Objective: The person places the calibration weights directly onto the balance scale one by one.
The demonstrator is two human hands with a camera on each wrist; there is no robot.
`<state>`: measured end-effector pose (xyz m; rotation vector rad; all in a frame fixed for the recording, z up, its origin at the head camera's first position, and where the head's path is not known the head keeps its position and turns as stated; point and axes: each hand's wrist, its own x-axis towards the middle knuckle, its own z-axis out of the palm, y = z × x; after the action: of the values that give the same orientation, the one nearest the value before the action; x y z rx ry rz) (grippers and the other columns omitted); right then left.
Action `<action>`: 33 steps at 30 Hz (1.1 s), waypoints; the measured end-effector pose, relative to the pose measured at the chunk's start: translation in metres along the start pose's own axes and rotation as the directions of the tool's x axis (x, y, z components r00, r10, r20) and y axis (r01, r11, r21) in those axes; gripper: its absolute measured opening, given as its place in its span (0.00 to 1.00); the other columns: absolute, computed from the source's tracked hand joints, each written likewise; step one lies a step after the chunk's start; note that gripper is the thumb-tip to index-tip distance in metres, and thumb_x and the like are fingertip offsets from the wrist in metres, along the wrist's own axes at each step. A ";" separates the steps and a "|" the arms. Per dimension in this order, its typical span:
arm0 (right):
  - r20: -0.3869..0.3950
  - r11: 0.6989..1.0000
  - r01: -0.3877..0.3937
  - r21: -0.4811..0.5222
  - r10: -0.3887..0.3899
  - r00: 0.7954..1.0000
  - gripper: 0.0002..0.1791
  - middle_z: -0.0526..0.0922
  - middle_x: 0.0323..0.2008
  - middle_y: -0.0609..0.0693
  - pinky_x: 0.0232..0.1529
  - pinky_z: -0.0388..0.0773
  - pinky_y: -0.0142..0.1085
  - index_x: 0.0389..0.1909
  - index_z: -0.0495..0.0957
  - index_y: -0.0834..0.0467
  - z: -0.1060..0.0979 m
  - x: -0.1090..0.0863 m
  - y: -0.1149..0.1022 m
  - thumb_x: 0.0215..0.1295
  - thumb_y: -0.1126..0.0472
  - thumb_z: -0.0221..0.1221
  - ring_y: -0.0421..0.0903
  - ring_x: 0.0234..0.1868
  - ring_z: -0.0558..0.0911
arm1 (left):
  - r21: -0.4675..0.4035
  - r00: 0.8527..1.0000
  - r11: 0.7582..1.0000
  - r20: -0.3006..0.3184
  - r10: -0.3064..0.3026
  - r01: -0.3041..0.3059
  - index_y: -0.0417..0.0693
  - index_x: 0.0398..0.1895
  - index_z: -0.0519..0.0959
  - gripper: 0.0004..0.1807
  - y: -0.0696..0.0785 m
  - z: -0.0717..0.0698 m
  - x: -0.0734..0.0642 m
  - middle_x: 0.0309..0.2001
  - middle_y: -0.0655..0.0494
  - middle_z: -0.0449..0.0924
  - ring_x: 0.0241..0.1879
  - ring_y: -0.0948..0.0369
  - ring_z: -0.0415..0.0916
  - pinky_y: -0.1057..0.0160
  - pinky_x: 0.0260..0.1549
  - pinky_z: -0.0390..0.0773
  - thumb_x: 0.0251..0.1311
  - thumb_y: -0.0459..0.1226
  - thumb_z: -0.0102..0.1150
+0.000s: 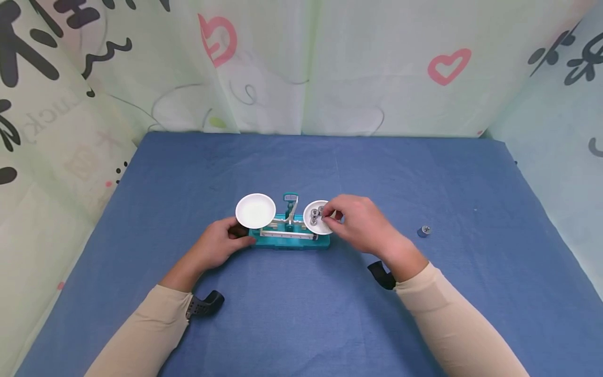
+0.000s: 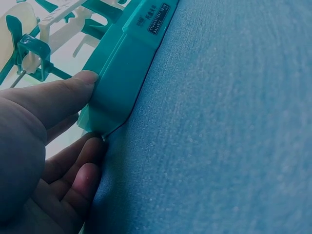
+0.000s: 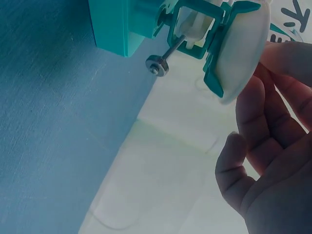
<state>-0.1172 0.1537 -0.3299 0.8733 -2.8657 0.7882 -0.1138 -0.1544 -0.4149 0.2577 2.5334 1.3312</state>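
A small teal balance scale (image 1: 289,241) with two white pans stands on the blue cloth. My left hand (image 1: 219,243) grips the left end of its base, the thumb on the front side and the other fingers round the end and low by the cloth. The left pan (image 1: 256,211) holds nothing. Several small metal weights (image 1: 313,221) stand in the right pan (image 1: 308,208). Over that pan's right side, my right hand (image 1: 360,222) pinches a weight (image 1: 321,209) with thumb and forefinger, partly hidden. In the right wrist view the pan hides those fingertips.
Another metal weight (image 1: 424,231) lies on the blue cloth (image 1: 301,314), right of my right hand. Pale printed curtains (image 1: 367,99) border the table at the back and both sides. Black straps (image 1: 204,303) sit at both wrists.
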 end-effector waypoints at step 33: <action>-0.041 0.990 -0.143 -0.001 0.143 0.989 0.08 0.85 0.40 0.51 0.41 0.77 0.46 0.43 0.84 0.60 -0.025 -0.033 0.026 0.63 0.68 0.66 0.47 0.39 0.81 | 0.003 1.000 1.000 -0.002 -0.009 0.009 0.35 0.51 0.79 0.20 0.001 0.000 -0.001 0.44 0.45 0.83 0.42 0.52 0.81 0.51 0.44 0.79 0.62 0.39 0.69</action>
<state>-0.1063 0.2012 -0.3261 0.6490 -2.9179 0.8029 -0.1132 -0.1541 -0.4138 0.2453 2.5359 1.3250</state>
